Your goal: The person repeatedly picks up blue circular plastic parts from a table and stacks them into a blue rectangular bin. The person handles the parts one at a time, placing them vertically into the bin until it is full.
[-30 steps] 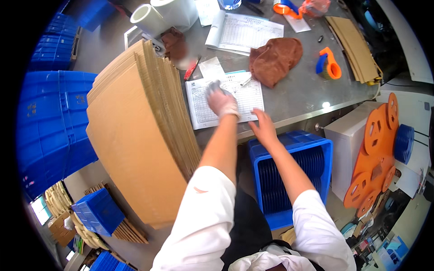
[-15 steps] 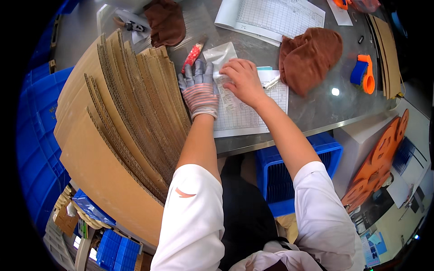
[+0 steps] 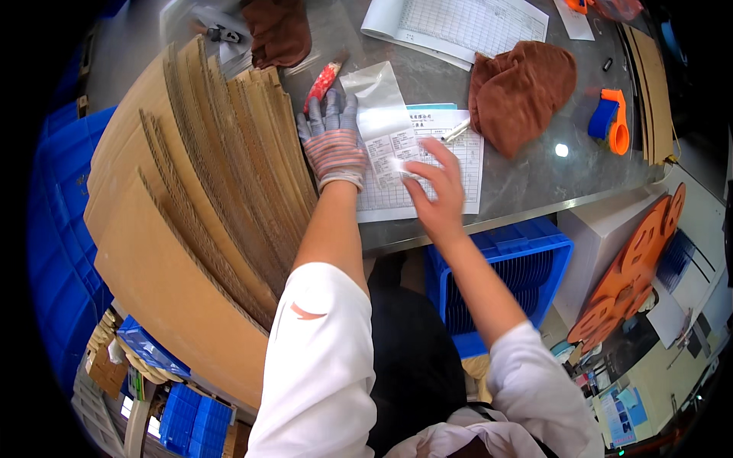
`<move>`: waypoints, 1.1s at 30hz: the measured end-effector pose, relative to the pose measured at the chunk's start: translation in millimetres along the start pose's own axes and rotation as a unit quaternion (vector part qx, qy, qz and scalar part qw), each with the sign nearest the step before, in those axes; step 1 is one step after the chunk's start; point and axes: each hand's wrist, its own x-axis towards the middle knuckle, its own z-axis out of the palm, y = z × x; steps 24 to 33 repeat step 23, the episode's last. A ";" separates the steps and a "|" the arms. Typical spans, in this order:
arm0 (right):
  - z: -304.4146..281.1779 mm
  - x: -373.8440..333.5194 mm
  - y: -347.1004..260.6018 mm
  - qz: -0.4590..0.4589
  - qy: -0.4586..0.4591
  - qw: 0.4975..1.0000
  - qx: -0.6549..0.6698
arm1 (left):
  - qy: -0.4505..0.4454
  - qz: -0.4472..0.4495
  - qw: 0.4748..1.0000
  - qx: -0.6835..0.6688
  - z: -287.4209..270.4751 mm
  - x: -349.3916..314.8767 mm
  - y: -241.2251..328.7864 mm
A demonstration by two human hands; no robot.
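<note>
My left hand (image 3: 334, 145), in a grey glove with pink stripes, lies flat with fingers spread at the left edge of a printed form (image 3: 458, 175). Beside it is a clear plastic bag (image 3: 376, 88), and small white printed labels (image 3: 391, 151) lie at its lower end, over the form. My right hand (image 3: 439, 191), bare and slightly blurred, hovers at the right edge of the labels. Its fingers are bent and apart, with nothing visible held. A white pen (image 3: 456, 131) rests on the form. Beyond my gloved fingertips lies a slim red patterned thing (image 3: 324, 82) with a dark tip.
Stacked cardboard sheets (image 3: 191, 206) stand close along my left arm. Brown cloths (image 3: 523, 95) and a ruled pad (image 3: 458, 27) lie on the grey table (image 3: 527, 183). An orange-and-blue tape dispenser (image 3: 609, 122) is at right. Below the table edge sits a blue crate (image 3: 500, 282).
My right hand has drawn back toward me and to the right, off the plastic bag, uncovering the labels. The left hand stays flat in nearly the same place.
</note>
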 end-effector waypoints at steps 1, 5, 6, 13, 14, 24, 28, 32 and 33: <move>-17.3 -20.4 -16.3 0.044 0.025 0.998 -0.023 | -0.002 -0.003 1.000 -0.001 -2.1 -2.7 0.2; -61.6 -120.6 -52.5 0.252 0.123 0.951 0.133 | 0.000 -0.033 0.999 0.035 3.1 -3.4 5.8; -71.1 -143.1 -62.0 0.293 0.114 0.938 0.143 | -0.007 -0.052 0.998 0.033 -2.3 -2.9 10.0; -63.2 -248.1 -160.5 0.254 -0.030 0.914 0.314 | -0.043 -0.203 0.964 -0.169 -108.6 -52.6 105.6; -52.7 -251.3 -176.4 0.238 -0.039 0.919 0.313 | -0.007 -0.196 0.958 -0.209 -132.4 -72.4 115.0; -15.7 -285.2 -270.5 0.253 -0.007 0.918 0.306 | 0.216 0.097 0.854 -0.463 -252.9 -325.7 -30.4; -15.7 -285.2 -270.5 0.253 -0.007 0.918 0.306 | 0.216 0.097 0.854 -0.463 -252.9 -325.7 -30.4; -15.7 -285.2 -270.5 0.253 -0.007 0.918 0.306 | 0.216 0.097 0.854 -0.463 -252.9 -325.7 -30.4; -15.7 -285.2 -270.5 0.253 -0.007 0.918 0.306 | 0.216 0.097 0.854 -0.463 -252.9 -325.7 -30.4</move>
